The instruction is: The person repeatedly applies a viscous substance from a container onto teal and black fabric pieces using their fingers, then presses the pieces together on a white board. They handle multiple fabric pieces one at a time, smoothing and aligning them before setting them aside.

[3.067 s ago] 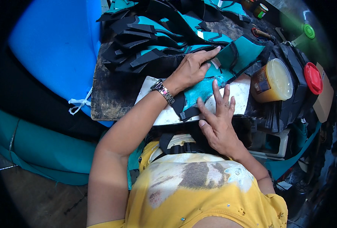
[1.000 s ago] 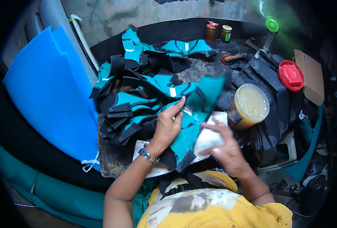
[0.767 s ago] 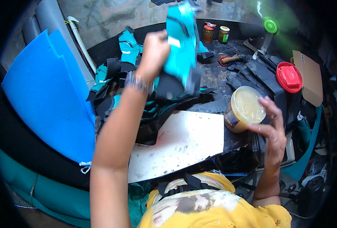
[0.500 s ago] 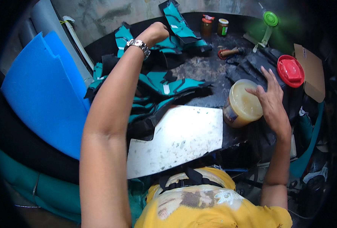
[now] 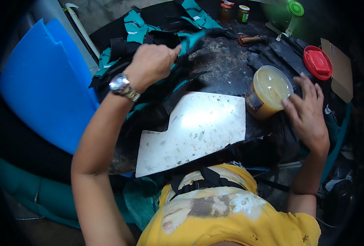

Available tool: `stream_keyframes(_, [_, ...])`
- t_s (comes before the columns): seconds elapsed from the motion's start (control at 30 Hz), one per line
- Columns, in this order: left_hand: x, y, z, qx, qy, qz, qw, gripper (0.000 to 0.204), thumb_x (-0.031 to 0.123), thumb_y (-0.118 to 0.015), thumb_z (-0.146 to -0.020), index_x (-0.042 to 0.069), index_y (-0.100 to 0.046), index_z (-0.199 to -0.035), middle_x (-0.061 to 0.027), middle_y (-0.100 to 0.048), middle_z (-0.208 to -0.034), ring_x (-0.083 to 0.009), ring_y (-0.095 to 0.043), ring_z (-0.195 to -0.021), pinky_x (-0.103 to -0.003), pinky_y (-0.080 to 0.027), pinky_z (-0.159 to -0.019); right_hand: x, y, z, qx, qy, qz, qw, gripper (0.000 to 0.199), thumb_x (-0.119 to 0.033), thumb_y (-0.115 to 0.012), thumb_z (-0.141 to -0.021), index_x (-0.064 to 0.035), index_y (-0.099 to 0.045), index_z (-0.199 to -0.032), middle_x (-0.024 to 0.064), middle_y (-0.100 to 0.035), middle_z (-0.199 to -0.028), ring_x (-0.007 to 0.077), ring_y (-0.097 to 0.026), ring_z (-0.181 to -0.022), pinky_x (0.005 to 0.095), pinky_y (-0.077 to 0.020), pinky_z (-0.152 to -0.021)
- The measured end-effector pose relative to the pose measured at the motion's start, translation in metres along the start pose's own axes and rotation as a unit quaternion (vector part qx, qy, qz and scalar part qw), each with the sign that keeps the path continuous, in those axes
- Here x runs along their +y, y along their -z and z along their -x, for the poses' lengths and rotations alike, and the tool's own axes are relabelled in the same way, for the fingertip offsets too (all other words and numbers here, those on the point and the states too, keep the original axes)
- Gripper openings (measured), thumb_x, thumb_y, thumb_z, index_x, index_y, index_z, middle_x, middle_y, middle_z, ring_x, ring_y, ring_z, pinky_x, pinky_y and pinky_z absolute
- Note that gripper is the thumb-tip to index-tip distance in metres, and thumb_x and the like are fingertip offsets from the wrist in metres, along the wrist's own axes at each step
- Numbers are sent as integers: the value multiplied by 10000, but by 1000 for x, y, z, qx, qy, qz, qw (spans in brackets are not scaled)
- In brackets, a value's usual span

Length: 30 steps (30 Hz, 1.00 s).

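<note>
While white board (image 5: 194, 131) is lying bare at 6 o'clock, left hand (image 5: 151, 65) is clenching teal-black piece (image 5: 186, 41) over pile at 11; right hand (image 5: 307, 112), released, is touching glue tub (image 5: 268, 91) at 3.

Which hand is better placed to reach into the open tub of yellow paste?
Right. The right hand already rests by the tub, fingers at its rim. The left hand is over the teal and black pieces, gripping one, so probably busy.
</note>
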<state>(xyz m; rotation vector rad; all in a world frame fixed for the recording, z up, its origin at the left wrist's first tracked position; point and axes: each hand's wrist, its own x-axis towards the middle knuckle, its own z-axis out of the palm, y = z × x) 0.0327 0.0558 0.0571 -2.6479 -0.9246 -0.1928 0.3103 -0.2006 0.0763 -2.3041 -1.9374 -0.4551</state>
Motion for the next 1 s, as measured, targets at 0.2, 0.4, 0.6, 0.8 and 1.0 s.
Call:
stream_keyframes(0.2, [59,66,84,-103,-134,-119,978,391,190,-510,-988,110,-573,-1365,-28,-594,-652,-205,-621,-613,-368,-437,-594,-24,18,26,43,62,-20,997,249,-218,-673,-895,-108,-713,-1115,209,-422,-1480,361,-308,-1446,523,-152,-1195])
stream_keyframes(0.4, [127,57,129,-269,-198,-176,926,486,183,-525,-954,177,-528,-1440,26,-574,-699,-180,-592,-688,-373,-362,-719,-61,-48,13,188,110,-100,971,652,-152,-758,-796,-336,-578,-1395,175,-171,-1637,396,-50,-1520,536,-26,-1185])
stream_keyframes(0.6, [124,42,137,-198,-220,-186,937,449,155,-508,-962,163,-563,-1407,27,-574,-717,-186,-587,-725,-378,-350,-714,-128,-120,3,31,232,-272,934,522,-190,-662,-804,-229,-635,-1323,189,-58,-1655,421,79,-1520,677,25,-1137])
stream_keyframes(0.8, [134,50,149,-179,-198,-177,947,445,114,-552,-911,53,-572,-1352,-32,-580,-800,-182,-550,-865,-335,-353,-714,-131,-155,-16,1,159,-183,970,718,-498,-545,-854,-117,-490,-1461,195,-13,-1658,401,67,-1524,677,54,-1130])
stream_keyframes(1.0, [104,110,159,-102,-395,377,831,536,241,-615,-893,1,-543,-1367,-88,-664,-1022,-233,-633,-1001,-305,-502,-833,-131,-159,-9,15,151,-169,974,746,-538,-532,-879,-121,-445,-1492,175,-27,-1661,409,23,-1523,678,47,-1132])
